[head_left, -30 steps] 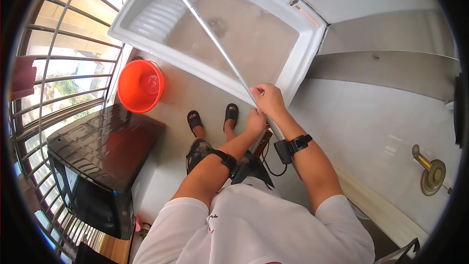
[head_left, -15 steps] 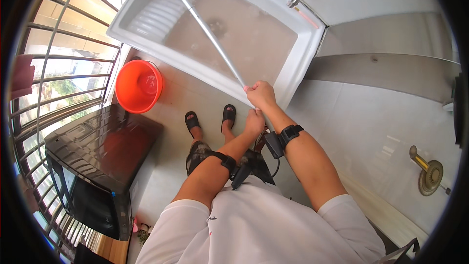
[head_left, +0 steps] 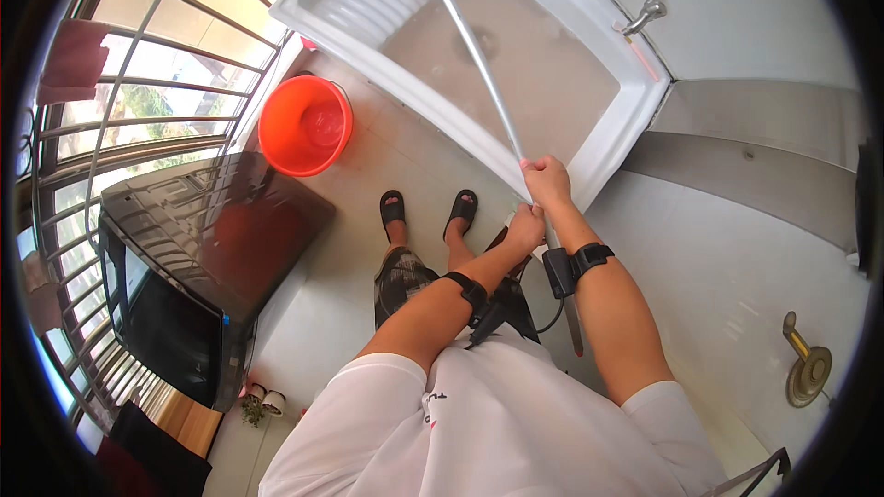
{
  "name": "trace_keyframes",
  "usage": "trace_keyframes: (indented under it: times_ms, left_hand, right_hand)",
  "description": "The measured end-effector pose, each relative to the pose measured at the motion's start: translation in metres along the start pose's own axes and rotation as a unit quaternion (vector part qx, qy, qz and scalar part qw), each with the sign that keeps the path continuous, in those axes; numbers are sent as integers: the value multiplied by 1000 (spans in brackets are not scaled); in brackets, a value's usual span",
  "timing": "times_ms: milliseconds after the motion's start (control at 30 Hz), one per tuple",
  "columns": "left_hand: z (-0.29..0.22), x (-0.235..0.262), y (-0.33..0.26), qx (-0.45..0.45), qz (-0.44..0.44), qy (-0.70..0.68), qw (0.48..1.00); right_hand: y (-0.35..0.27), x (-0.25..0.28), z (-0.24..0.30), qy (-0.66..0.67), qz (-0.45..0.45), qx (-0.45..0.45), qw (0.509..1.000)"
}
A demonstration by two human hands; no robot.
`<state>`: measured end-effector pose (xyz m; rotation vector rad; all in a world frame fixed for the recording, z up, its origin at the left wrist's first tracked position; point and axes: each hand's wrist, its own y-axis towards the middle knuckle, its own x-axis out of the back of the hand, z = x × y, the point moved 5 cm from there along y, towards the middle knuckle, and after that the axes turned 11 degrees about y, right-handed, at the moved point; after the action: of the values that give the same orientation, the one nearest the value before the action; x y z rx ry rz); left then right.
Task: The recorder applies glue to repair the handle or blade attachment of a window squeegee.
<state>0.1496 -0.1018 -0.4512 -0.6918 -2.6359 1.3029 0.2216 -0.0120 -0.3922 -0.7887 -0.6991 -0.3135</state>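
Note:
A long silver pole [head_left: 477, 60] slants from the top edge over the white basin [head_left: 433, 129] to my hands. My right hand [head_left: 550, 180] is closed round it above the basin's near rim. Just below, my left hand [head_left: 527, 226] is also closed round the pole, close to my right wrist. The pole's lower end shows beside my right forearm, and its far end lies outside the picture. Cloudy greyish-brown water fills the basin, with a round drain dimly visible. Black straps with small black boxes sit on both forearms.
An orange bucket [head_left: 307, 126] stands on the floor at left, beside a dark washing machine [head_left: 216, 239]. Barred windows [head_left: 175, 83] line the left. Metal taps [head_left: 647, 7] project from the wall behind the basin. A round valve fitting [head_left: 808, 375] is at right. My sandalled feet [head_left: 393, 207] stand before the basin.
The whole view has shifted, so basin, bucket and hands appear farther right. The pale flat piece near the pole's far end has left the picture. Both hands keep their grip.

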Motion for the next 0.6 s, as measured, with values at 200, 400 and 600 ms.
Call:
trace_keyframes:
  times_ms: [200, 400, 600]
  left_hand:
    - [6, 34, -8, -41, -9, 163, 986]
    - [79, 153, 4, 9, 95, -78, 992]
    - [274, 361, 99, 83, -236, -192, 949]
  right_hand:
    - [1, -15, -6, 18, 15, 13, 1000]
    - [5, -9, -15, 49, 19, 11, 999]
    - [0, -4, -20, 96, 51, -58, 992]
